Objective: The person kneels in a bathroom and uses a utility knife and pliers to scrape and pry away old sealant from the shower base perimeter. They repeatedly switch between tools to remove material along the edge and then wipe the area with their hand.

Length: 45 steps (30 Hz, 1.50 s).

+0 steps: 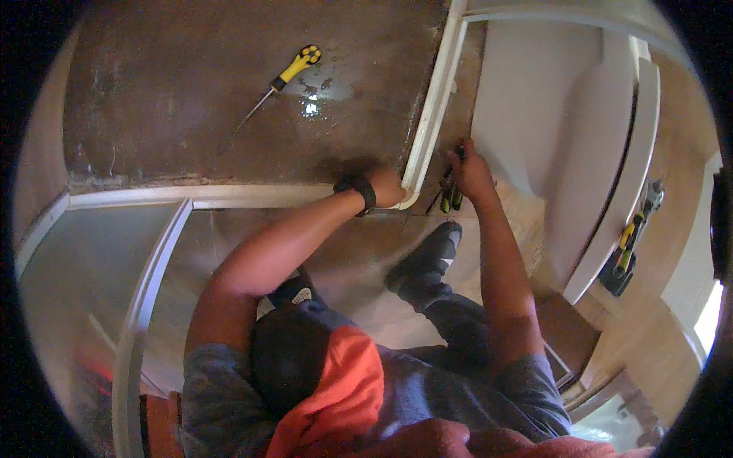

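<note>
My left hand, with a dark watch at its wrist, rests at the corner of a white frame. Its fingers curl down and are mostly hidden from view. Just right of that corner, outside the frame, my right hand is closed with thumb and fingers around a slim dark tool, whose kind I cannot make out. Directly beneath it, green-and-black tool handles show near the floor. A screwdriver with a yellow-and-black handle lies on the brown wet surface inside the frame.
A clear glass panel with white rails stands at the left. At the right is a white toilet. Farther right, an adjustable wrench and other yellow-green tools lie on the floor. My shoe stands between my arms.
</note>
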Tool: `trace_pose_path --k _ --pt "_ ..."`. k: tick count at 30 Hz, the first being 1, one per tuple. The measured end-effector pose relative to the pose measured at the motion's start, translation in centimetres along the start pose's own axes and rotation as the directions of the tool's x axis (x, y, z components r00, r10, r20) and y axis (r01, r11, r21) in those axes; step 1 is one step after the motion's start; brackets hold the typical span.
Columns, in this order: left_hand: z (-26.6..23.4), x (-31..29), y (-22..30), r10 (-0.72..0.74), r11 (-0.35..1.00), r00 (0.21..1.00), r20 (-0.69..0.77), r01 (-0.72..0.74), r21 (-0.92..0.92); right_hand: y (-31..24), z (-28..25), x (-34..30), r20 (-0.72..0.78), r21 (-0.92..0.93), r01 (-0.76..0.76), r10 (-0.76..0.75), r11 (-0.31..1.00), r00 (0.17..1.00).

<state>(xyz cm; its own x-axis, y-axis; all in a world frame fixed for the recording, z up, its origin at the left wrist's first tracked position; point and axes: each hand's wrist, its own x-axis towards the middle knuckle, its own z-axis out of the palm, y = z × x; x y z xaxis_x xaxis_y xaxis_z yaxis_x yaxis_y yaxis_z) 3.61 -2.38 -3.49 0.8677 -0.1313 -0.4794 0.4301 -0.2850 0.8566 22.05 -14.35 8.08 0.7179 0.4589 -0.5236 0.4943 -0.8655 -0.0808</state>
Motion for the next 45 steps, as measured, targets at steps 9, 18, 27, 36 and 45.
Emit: trace_pose_path --k 9,18,27,36,45 --pt "-3.9 -5.0 4.3 -0.109 0.944 0.993 0.043 0.09 0.319 -7.1 -2.3 -1.9 -0.14 -0.129 -0.008 -0.01 0.992 0.99" --pt "-3.2 -4.1 2.1 -0.068 0.969 0.997 0.043 0.056 0.241 -21.0 -0.1 3.1 -0.103 0.461 0.218 -0.192 0.86 0.976" --pt "0.1 -4.1 1.6 0.07 0.998 0.996 -0.064 -0.069 0.009 -29.4 7.9 8.2 -0.104 0.605 0.021 0.054 0.796 0.993" --pt "1.4 -5.5 -0.2 0.111 0.991 0.972 -0.205 -0.125 -0.056 -33.2 5.0 6.7 -0.162 0.645 -0.001 0.138 0.764 0.977" --pt "1.5 -5.7 -0.5 0.123 0.99 0.962 -0.242 -0.136 -0.038 -29.4 4.1 7.3 -0.199 0.643 0.152 -0.028 0.75 0.98"
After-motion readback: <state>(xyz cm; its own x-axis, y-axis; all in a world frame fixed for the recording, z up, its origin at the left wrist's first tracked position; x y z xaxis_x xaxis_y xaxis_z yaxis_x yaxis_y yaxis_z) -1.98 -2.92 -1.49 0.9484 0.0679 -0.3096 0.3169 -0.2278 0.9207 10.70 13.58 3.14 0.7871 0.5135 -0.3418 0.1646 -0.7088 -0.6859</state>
